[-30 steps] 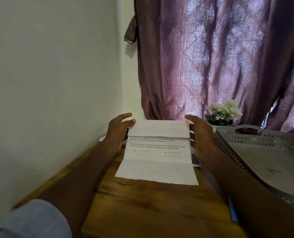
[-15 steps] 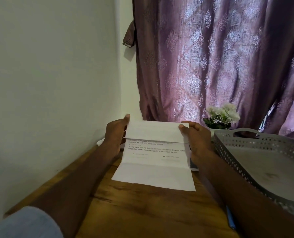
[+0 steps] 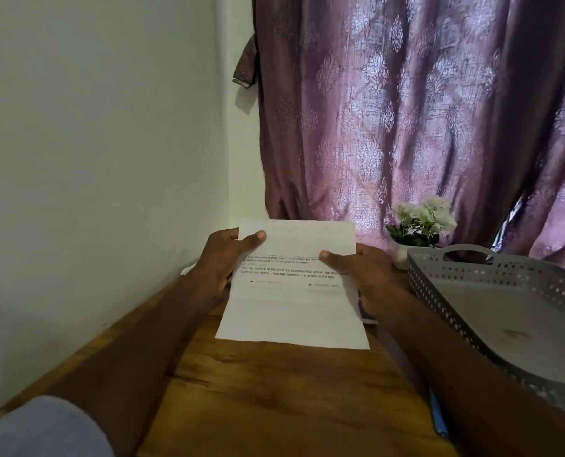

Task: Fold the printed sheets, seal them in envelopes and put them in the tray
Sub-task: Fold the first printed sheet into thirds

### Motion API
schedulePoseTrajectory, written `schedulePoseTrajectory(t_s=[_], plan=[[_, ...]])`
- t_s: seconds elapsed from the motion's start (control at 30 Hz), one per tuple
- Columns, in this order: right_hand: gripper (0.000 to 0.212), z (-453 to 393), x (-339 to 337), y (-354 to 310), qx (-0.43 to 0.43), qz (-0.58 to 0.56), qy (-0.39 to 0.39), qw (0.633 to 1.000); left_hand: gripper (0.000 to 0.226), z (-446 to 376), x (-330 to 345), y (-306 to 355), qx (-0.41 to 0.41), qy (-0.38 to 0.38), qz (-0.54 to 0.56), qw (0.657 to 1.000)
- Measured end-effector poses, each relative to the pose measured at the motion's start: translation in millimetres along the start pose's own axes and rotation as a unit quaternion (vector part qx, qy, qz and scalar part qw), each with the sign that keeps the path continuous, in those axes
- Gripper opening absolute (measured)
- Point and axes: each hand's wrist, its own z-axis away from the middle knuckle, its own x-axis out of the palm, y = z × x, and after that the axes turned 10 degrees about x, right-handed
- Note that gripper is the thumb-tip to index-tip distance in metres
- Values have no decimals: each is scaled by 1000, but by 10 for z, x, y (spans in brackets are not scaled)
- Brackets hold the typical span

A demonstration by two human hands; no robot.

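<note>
A blue pen [image 3: 438,420] lies near the tabletop's [image 3: 274,390] right edge, partly hidden behind the right forearm. The tabletop is brown wood with visible grain and dark streaks.

The printed sheet [image 3: 291,301] is held over the middle of the tabletop, toward its far edge. It is white paper, rectangular, its long axis running away from the person. Its near edge points at the person and appears to rest on the wood. Its far portion is folded over toward the person, blank side up, covering part of the printed lines; a faint crease crosses the near part.

The left hand [image 3: 221,262] pinches the sheet's left edge, thumb on top of the folded flap, fingers behind the paper. The right hand [image 3: 363,275] grips the right edge, thumb pressed on the flap's lower edge, fingers underneath. Both hands are clamped on the sheet.

A grey perforated plastic tray [image 3: 456,291] with a loop handle occupies the right side. Beyond it, a small pot of white flowers [image 3: 421,219] stands at the far edge. A patterned purple curtain [image 3: 406,110] hangs behind.
</note>
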Motion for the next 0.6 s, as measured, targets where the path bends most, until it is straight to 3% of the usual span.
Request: schedulePoseTrajectory(t_s=[0.2, 0.27, 0.43, 0.6], plan=[[29, -109, -18, 65, -11, -45, 31, 998, 12, -93, -34, 34, 53, 55, -68, 995], [27, -114, -10, 69, -5, -53, 37, 998, 14, -105, -43, 25, 50, 62, -59, 995], [25, -75, -21, 18, 0, -48, 52, 998, 35, -69, -70, 29, -23, -29, -84, 996], [22, -93, -42, -9, -22, -60, 117, 991, 34, -74, -106, 51, -10, 3, -65, 998]])
